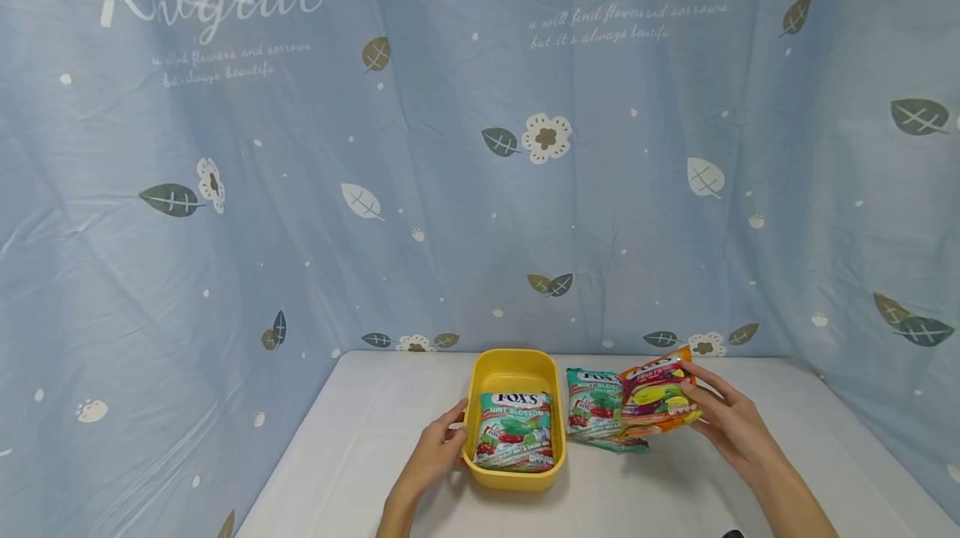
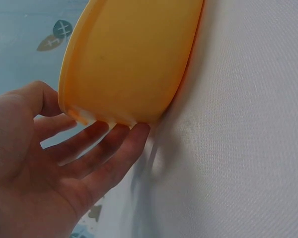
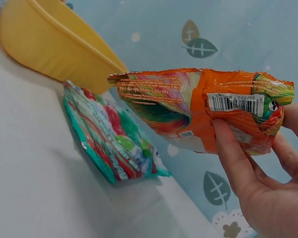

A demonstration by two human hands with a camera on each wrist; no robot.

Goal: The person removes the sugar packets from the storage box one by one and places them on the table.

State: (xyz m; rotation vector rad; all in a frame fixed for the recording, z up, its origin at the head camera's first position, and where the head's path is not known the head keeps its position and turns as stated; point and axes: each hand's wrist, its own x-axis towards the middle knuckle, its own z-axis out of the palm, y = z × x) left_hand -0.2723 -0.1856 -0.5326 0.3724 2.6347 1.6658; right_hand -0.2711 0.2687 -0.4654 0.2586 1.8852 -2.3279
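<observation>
My left hand (image 1: 438, 444) holds the left side of a yellow container (image 1: 513, 481). In the left wrist view its thumb is at the rim and the fingertips (image 2: 139, 130) lie against the outer wall. Inside the container lies a green Fox's Mint Blossom candy bag (image 1: 515, 434). My right hand (image 1: 731, 421) grips an orange Fox's Fruits candy bag (image 1: 656, 394) by its right end, tilted, its barcode side showing in the right wrist view. More green candy bag (image 1: 592, 404) packaging lies right of the container, partly hidden behind the orange bag.
A white table (image 1: 360, 429) carries everything. Behind it hangs a blue curtain (image 1: 450, 188) with leaf and flower prints, also closing off both sides. A small dark object (image 1: 732, 534) shows at the bottom edge, near the right forearm.
</observation>
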